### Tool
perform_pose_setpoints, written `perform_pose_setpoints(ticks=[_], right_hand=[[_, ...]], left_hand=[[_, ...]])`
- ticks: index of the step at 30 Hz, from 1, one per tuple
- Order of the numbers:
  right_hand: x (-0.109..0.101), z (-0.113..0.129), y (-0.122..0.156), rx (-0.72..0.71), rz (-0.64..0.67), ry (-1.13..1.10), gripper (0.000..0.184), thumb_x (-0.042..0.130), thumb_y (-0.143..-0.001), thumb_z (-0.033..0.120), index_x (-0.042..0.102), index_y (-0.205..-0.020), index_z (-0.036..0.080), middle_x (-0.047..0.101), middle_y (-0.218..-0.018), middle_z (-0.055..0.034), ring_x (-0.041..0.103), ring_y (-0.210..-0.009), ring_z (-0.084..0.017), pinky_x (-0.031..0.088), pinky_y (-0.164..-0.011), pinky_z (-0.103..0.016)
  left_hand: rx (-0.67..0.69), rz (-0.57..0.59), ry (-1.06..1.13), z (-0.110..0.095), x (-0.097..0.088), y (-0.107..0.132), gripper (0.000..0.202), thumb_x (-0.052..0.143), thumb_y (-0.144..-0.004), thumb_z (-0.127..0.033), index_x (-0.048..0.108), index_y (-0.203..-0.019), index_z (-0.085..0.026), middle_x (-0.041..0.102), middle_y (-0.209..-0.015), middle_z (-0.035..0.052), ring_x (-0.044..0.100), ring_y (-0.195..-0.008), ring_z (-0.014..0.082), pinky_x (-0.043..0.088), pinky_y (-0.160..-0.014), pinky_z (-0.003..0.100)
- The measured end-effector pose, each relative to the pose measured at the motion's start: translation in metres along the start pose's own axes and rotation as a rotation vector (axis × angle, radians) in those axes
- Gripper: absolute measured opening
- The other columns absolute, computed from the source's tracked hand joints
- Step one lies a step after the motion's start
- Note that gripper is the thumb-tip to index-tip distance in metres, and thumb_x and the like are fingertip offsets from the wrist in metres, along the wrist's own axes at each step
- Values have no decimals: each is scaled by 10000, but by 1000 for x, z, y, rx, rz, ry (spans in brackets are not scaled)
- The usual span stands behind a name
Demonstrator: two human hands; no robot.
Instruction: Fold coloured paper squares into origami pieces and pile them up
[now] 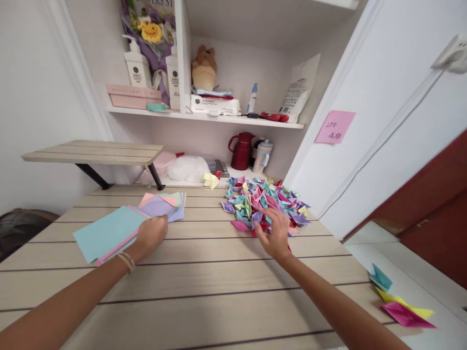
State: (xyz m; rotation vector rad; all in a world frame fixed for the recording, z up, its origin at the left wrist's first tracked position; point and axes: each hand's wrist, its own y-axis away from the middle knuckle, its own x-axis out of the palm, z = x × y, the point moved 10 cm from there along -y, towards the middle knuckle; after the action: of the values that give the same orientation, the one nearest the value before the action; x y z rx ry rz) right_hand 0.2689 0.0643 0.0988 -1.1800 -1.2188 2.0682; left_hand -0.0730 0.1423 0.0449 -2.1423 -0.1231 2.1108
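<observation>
My left hand (151, 236) is closed at the edge of a purple sheet of paper (155, 206), above a stack of coloured sheets. A large light-blue sheet (109, 231) lies beside it, with pink paper under its edge. My right hand (274, 234) reaches to the near side of a heap of folded paper boats (270, 197). Its thumb and fingers are apart, next to a purple boat (257, 219); I see no boat lifted in it. The boats are pink, purple, teal, yellow and red.
Three loose boats, one of them magenta (406, 315), lie at the table's right edge. A pale yellow folded paper (211, 181) sits at the back. A small raised shelf (95, 151) stands back left. Behind are a red jug (241, 151) and a cup (262, 156).
</observation>
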Motion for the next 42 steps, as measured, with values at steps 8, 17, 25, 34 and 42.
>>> perform_pose_setpoints(ticks=[8, 17, 25, 34, 42], right_hand=[[43, 49, 23, 127, 178, -357, 283, 500, -787, 239, 517, -1069, 218, 599, -928, -75, 531, -908, -248, 382, -812, -411], [101, 44, 35, 473, 251, -672, 256, 501, -800, 267, 515, -1044, 193, 617, -771, -39, 566, -743, -188, 453, -696, -314], [128, 44, 38, 612, 397, -1200, 562, 611, -710, 436, 451, -1202, 216, 580, -1103, -93, 549, -972, -226, 463, -773, -332], [147, 32, 54, 932, 385, -1393, 393, 670, -663, 429, 626, -943, 158, 691, -795, -60, 631, -703, -206, 484, -695, -345], [146, 1, 59, 1031, 337, -1312, 228, 664, -645, 311, 651, -826, 174, 655, -645, 6, 563, -523, -137, 431, -513, -241]], left_hand=[[-145, -85, 57, 24, -7, -5, 359, 341, -828, -360, 663, -849, -203, 692, -816, 105, 616, -752, 268, 361, -548, 282], [-402, -514, 615, 42, -40, 22, 329, 482, -746, -494, 630, -787, -203, 686, -820, 63, 601, -745, 229, 385, -565, 267], [-172, -392, 1682, -23, -21, 1, 307, 599, -685, -455, 535, -828, -191, 585, -567, -49, 531, -462, 104, 395, -460, 195], [-150, 85, 1676, -64, 45, 1, 339, 667, -624, -421, 558, -811, -160, 631, -577, -14, 574, -490, 143, 414, -470, 216], [-153, 200, 1703, -69, 53, 0, 308, 646, -657, -365, 555, -877, -169, 670, -645, 3, 577, -476, 132, 402, -426, 200]])
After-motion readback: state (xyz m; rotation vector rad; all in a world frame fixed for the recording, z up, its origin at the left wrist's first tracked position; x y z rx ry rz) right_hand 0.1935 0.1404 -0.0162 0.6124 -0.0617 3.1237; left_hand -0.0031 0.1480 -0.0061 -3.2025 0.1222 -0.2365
